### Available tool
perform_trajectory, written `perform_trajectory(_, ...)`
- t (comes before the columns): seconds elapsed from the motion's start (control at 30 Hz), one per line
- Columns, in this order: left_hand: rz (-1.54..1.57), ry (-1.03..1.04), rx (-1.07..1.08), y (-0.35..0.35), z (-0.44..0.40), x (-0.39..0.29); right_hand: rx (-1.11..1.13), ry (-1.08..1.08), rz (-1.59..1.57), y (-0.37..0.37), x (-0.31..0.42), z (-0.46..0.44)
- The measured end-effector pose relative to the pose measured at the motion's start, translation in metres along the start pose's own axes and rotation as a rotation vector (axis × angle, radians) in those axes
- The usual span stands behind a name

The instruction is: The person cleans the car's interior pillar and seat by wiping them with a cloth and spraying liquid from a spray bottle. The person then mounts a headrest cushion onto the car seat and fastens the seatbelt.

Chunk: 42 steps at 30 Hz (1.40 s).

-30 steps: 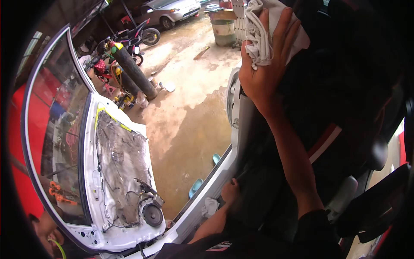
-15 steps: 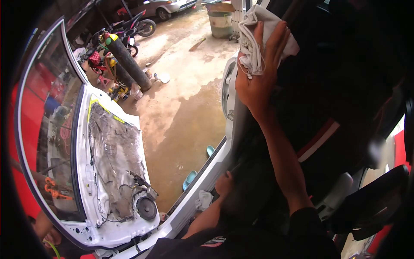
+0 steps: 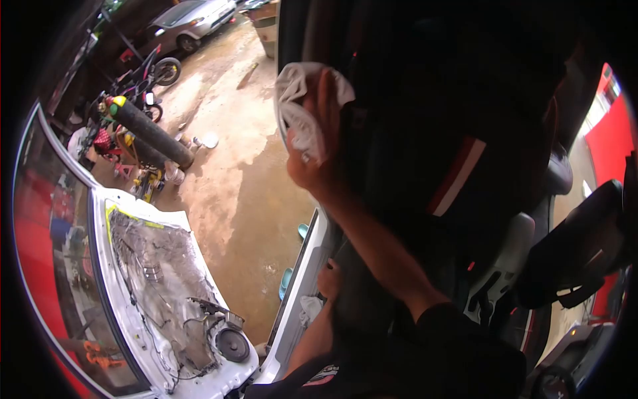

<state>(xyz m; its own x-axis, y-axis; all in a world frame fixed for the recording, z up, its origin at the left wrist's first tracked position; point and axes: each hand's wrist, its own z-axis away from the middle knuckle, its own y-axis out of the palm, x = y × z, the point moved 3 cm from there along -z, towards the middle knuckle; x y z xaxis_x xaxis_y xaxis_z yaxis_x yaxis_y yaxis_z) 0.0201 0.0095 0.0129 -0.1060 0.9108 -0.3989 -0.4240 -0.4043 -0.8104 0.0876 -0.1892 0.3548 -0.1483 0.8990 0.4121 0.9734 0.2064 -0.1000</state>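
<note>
A crumpled white cloth (image 3: 290, 84) lies beneath the fingers of my right hand (image 3: 318, 133), which holds it against the dark edge of the car's door opening. The back of this hand faces me. Lower down, my left hand (image 3: 329, 279) is closed beside the dark seat area, just inside the white door sill (image 3: 292, 319). Deep shadow hides whatever its fingers hold. Another whitish cloth (image 3: 310, 310) rests on the sill near my left wrist.
The open car door (image 3: 193, 256), with bare inner panel and speaker (image 3: 232, 344), fills the lower left. Gas cylinders (image 3: 153, 136), a motorbike (image 3: 136, 83) and a silver car (image 3: 193, 23) stand outside. Blue sandals (image 3: 286, 284) lie beyond the sill. The car's interior is dark.
The view has turned, shifting the door and yard leftward. My right hand and its cloth appear lower and further left, along the dark edge. My left hand stays beside the sill.
</note>
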Motion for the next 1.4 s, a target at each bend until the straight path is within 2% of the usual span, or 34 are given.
perform_trajectory(0.1, 0.004, 0.005, 0.061, 0.000, -0.005, -0.003, -0.025, 0.045, 0.020, 0.012, -0.008, 0.053)
perform_trajectory(0.2, -0.007, 0.040, 0.078, 0.005, -0.009, 0.005, -0.319, 0.598, -0.095, 0.067, -0.074, 0.212)
perform_trajectory(0.27, -0.017, 0.049, 0.076, 0.005, -0.010, 0.004, -0.662, 1.102, -0.346, 0.069, -0.089, 0.221)
perform_trajectory(0.3, -0.031, 0.038, 0.059, 0.004, -0.009, 0.008, -0.677, 1.132, -0.363, 0.063, -0.095, 0.223)
perform_trajectory(0.37, -0.056, 0.017, 0.035, 0.006, -0.009, 0.002, -0.415, 1.121, -0.436, 0.051, -0.099, 0.200)
perform_trajectory(0.43, -0.034, 0.075, 0.040, 0.008, -0.018, -0.011, -0.477, 0.729, -0.417, 0.060, -0.090, 0.146)
perform_trajectory(0.5, -0.043, 0.079, 0.065, 0.008, -0.011, 0.005, -0.252, 0.454, -0.280, 0.033, -0.075, 0.086)
perform_trajectory(0.57, -0.069, 0.053, 0.055, 0.009, -0.013, 0.005, -0.309, 0.683, -0.654, 0.031, -0.092, 0.061)
perform_trajectory(0.63, -0.076, 0.043, 0.019, 0.009, -0.013, 0.003, -0.232, 0.868, -0.629, 0.038, -0.121, 0.086)
perform_trajectory(0.73, -0.077, 0.038, 0.015, 0.005, -0.006, -0.005, -0.216, 1.040, -0.473, 0.048, -0.161, 0.174)
perform_trajectory(0.87, -0.111, 0.027, 0.017, 0.007, -0.009, -0.003, -0.124, 1.179, -0.121, 0.033, -0.154, 0.211)
perform_trajectory(0.97, -0.102, 0.045, 0.004, 0.003, -0.003, -0.010, -0.264, 1.165, -0.190, 0.055, -0.182, 0.247)
perform_trajectory(1.07, -0.106, 0.068, 0.002, 0.002, -0.001, -0.013, -0.156, 1.144, -0.163, 0.059, -0.194, 0.268)
perform_trajectory(1.17, -0.091, 0.087, -0.025, 0.006, -0.005, -0.007, -0.315, 1.118, 0.010, 0.061, -0.198, 0.279)
perform_trajectory(1.27, -0.095, 0.063, 0.018, 0.007, -0.007, -0.006, -0.244, 1.237, 0.139, 0.055, -0.197, 0.291)
perform_trajectory(1.4, -0.117, 0.080, -0.003, 0.008, -0.007, -0.007, -0.239, 1.265, 0.076, 0.070, -0.221, 0.344)
